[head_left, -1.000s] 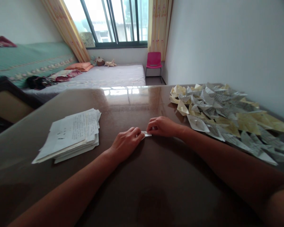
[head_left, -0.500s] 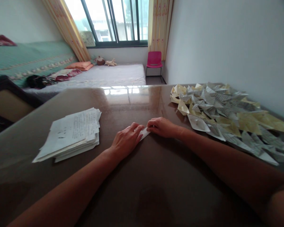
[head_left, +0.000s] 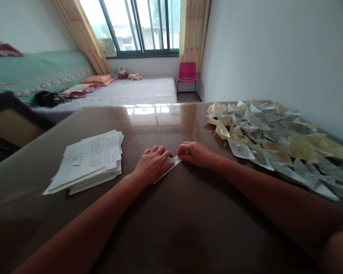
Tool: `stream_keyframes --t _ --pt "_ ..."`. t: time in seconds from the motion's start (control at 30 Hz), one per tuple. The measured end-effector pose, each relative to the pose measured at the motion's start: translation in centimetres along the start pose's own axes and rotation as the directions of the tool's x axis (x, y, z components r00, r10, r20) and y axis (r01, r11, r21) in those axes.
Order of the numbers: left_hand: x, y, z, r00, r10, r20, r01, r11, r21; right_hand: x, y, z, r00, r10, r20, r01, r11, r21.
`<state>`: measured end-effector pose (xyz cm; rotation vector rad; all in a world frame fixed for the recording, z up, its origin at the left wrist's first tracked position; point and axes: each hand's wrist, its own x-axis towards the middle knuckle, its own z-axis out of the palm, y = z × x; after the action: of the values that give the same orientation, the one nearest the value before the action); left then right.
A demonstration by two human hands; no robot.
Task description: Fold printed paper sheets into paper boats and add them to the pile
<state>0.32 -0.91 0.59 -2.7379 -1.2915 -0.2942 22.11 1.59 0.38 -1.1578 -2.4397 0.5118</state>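
A small folded piece of white paper lies on the glossy brown table in front of me. My left hand rests flat on top of it, fingers stretched out, covering most of it. My right hand is closed, its fingertips pinching the paper's right tip. Only the paper's right corner and lower edge show.
A stack of printed sheets lies to the left. A large heap of folded paper boats covers the table's right side along the wall. Beyond the table are a bed and a pink chair under the window.
My left hand has opened from a curled grip and slid up flat over the paper. The paper has turned from level to slanting. My right hand stays at its tip.
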Motion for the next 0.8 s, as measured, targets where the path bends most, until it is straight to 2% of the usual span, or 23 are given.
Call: stream_keyframes --t 0.17,0.37,0.57,0.67,0.8 --pt "0.59 -0.69 0.1 0.995 -0.092 0.048 0.1 0.976 -0.192 -0.05 0.24 -0.03 1.0 -0.024 0.014 0.023 0.999 0.046" --pt "0.99 -0.89 0.44 0.976 -0.194 0.101 0.217 0.914 -0.342 -0.06 0.75 -0.08 0.997 -0.056 0.055 0.049 0.991 0.126" --pt "0.66 -0.73 0.15 0.969 -0.246 0.034 0.23 0.837 -0.496 0.04 0.48 -0.41 0.996 -0.078 0.052 0.066 0.978 0.2" --pt "0.53 -0.65 0.01 0.965 -0.264 -0.003 0.219 0.807 -0.549 0.15 0.25 -0.39 0.998 -0.026 0.063 0.006 0.956 0.294" --pt "0.48 -0.72 -0.12 0.954 -0.297 -0.041 0.216 0.778 -0.59 0.33 0.26 -0.32 0.996 0.01 0.086 -0.052 0.858 0.511"
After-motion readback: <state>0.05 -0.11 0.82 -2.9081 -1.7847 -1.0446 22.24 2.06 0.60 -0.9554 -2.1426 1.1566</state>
